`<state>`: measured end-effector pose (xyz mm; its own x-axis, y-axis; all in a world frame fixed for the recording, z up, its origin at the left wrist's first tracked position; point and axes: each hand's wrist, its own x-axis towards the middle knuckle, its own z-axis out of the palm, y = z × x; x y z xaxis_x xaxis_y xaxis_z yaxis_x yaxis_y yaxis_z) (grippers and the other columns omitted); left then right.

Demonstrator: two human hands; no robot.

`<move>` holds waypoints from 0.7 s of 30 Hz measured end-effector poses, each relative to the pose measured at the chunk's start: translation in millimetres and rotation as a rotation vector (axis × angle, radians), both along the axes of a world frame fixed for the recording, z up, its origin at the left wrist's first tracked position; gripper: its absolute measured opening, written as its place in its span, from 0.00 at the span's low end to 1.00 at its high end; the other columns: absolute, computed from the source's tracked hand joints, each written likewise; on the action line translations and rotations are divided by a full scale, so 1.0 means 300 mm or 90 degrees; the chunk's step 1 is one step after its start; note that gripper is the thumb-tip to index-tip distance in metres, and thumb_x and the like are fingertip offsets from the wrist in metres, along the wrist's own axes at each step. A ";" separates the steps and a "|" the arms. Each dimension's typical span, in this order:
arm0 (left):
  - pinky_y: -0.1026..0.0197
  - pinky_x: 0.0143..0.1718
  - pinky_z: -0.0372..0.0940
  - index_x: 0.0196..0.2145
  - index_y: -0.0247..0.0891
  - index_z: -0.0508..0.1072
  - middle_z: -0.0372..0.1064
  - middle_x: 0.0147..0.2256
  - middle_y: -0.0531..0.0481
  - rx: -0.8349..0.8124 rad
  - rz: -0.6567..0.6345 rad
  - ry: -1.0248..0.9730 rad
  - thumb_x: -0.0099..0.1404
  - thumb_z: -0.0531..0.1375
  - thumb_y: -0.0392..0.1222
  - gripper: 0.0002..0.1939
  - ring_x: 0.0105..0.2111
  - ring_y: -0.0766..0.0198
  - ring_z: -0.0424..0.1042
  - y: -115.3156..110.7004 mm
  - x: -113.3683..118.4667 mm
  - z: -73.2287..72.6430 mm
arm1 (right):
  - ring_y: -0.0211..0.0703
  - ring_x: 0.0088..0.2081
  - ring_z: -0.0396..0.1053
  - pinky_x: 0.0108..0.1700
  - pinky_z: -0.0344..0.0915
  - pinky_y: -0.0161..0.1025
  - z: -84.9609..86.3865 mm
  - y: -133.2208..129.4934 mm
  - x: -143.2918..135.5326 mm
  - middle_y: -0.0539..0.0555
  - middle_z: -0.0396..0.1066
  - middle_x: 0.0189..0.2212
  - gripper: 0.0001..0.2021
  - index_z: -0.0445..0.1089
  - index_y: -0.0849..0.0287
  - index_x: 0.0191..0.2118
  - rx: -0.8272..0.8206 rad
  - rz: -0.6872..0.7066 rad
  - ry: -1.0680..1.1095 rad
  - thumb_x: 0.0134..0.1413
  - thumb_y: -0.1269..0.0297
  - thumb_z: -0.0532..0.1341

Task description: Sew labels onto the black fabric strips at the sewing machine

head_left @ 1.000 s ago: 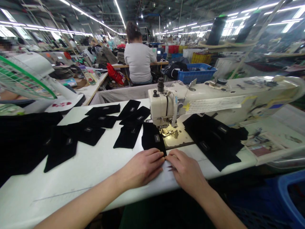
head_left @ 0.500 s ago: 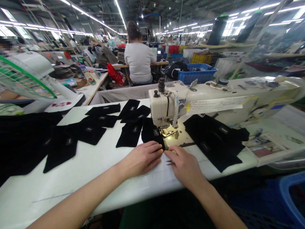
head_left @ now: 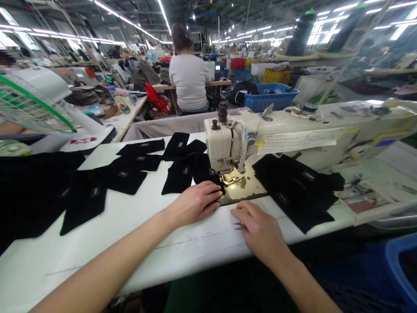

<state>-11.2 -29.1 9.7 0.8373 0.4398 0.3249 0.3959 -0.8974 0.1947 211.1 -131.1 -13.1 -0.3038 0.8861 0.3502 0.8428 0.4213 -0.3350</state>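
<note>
Pressing the near end of the black piece [head_left: 202, 168] beside the foot [head_left: 232, 180], left hand [head_left: 196, 202] lies palm down, fingers extended; right hand [head_left: 260, 230] sits just apart from it on the white table [head_left: 195, 254], fingers curled round the snips [head_left: 240, 226], points jutting left. Piece lies at left of the machine [head_left: 224, 143], label [head_left: 212, 172] near the foot. More labelled black pieces spread left; overlapping pile [head_left: 293, 191] at right, by the tray [head_left: 368, 195]

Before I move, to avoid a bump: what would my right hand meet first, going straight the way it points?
Likely your left hand, resting on black fabric; exact depth is unclear.
</note>
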 end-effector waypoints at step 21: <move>0.49 0.54 0.70 0.50 0.34 0.77 0.73 0.51 0.38 0.004 0.027 -0.007 0.74 0.54 0.43 0.16 0.52 0.53 0.71 0.113 0.000 -0.007 | 0.46 0.41 0.71 0.37 0.67 0.37 0.000 0.001 0.005 0.55 0.73 0.42 0.22 0.74 0.57 0.42 0.012 -0.006 0.023 0.45 0.85 0.54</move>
<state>-11.2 4.7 7.5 0.8145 0.4725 0.3366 0.4316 -0.8813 0.1926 212.6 -130.7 -13.1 -0.2828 0.8817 0.3776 0.8341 0.4204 -0.3570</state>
